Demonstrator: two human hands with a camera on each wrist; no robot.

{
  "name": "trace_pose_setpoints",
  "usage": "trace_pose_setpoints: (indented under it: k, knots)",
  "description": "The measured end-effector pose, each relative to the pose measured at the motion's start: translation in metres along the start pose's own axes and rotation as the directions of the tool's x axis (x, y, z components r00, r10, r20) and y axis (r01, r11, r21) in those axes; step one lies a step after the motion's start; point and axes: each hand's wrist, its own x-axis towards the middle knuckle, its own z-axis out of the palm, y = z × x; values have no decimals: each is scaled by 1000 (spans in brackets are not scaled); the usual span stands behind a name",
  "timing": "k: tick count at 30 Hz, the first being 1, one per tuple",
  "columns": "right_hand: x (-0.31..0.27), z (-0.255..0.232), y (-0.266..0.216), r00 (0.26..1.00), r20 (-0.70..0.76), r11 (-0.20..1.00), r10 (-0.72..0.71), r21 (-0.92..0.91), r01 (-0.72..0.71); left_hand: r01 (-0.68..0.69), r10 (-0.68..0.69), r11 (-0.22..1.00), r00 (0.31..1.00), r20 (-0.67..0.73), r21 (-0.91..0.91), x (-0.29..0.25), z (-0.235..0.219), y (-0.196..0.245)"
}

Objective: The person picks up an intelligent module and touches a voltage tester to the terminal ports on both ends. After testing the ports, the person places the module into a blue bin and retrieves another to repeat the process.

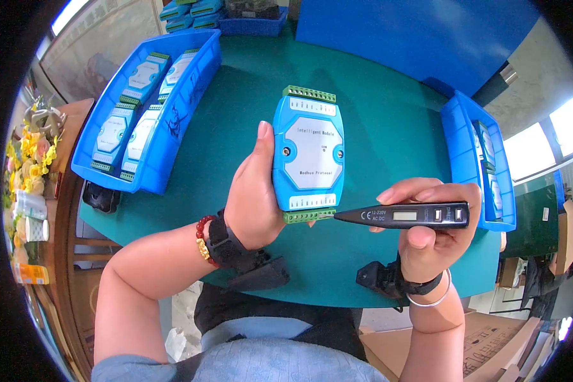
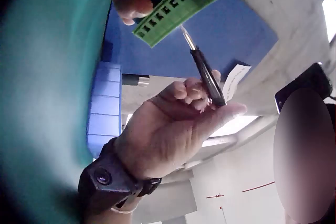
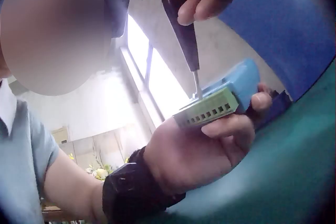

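My left hand holds a blue and white electronic module, gripped at its left side with the thumb along the edge. The printed face, reading "Intelligent Module", is turned up in the head view. Green screw terminal blocks run along both its ends. My right hand pinches a black voltage tester pen with a small display and buttons. The pen's metal tip meets the near terminal block at its right end. In the right wrist view the tester shaft comes down onto the screw side of the green block.
A blue bin at the left holds several similar modules. Another blue bin with modules stands at the right edge of the green table. More modules are stacked at the back beside a blue tray. A blue panel rises behind.
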Motion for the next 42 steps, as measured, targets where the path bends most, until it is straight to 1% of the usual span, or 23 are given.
trace_pose_setpoints:
  k: [3,6,8,11,14,15,17,18,21,24,25,26,29,30,33,34,36,39,40,42]
  knots:
    - [1,3,-2,999,-51,1000,6,31,-4,-6,6,1000,1000,11,11,-1,0,0]
    - [1,3,-2,996,-91,1000,11,24,-9,-32,34,999,997,69,-18,1,-4,-2]
    - [3,2,-3,993,-120,999,22,39,-17,-39,40,999,998,57,-29,0,-2,-2]
    - [4,0,-2,992,-110,997,59,55,-53,-53,55,998,997,56,-39,-1,-1,-3]
    - [0,4,-3,998,-61,999,-19,-51,16,-80,81,996,996,37,-36,0,1,-5]
    - [0,2,-3,998,7,992,-64,-111,65,-89,90,995,996,26,-33,0,2,-6]
    - [0,-5,-3,980,145,961,-140,-220,169,-133,131,991,990,-55,-30,2,8,-10]
    - [0,-6,-4,977,154,945,-149,-268,187,-154,151,988,984,-94,-26,3,10,-11]
    - [-1,1,-5,999,-44,979,-2,-202,-7,-123,123,992,992,-13,6,2,6,-14]
    - [4,0,-9,986,-105,986,133,-85,-142,-105,103,994,992,72,19,0,4,-13]
    - [5,1,-10,976,-123,982,181,-36,-187,-107,105,994,993,57,24,0,5,-13]
    - [5,-3,-4,995,-52,996,83,-37,-85,-110,109,993,993,42,30,0,6,-13]
    - [4,-5,-1,999,-11,998,-52,-27,52,-113,113,994,994,7,9,1,10,-9]
    - [5,-1,-5,996,-61,996,-67,-59,63,-114,114,994,994,-4,-6,1,10,-7]
    - [7,-2,-10,991,-118,997,-58,-57,52,-92,93,994,995,-20,52,-1,6,0]
    - [7,-2,-13,991,-126,986,-54,-166,32,-86,86,995,996,-16,47,0,5,0]
    - [8,-2,-12,995,-90,994,-36,-107,26,-74,74,997,997,-9,38,2,3,0]
    - [6,1,-5,1000,-11,998,-28,-50,28,-44,50,995,996,-67,84,2,7,0]
    - [5,1,-3,999,19,999,-28,-38,29,-42,48,995,997,-63,85,1,8,0]
    - [6,2,-7,998,54,999,32,23,-33,-37,42,996,998,-57,86,0,8,-1]
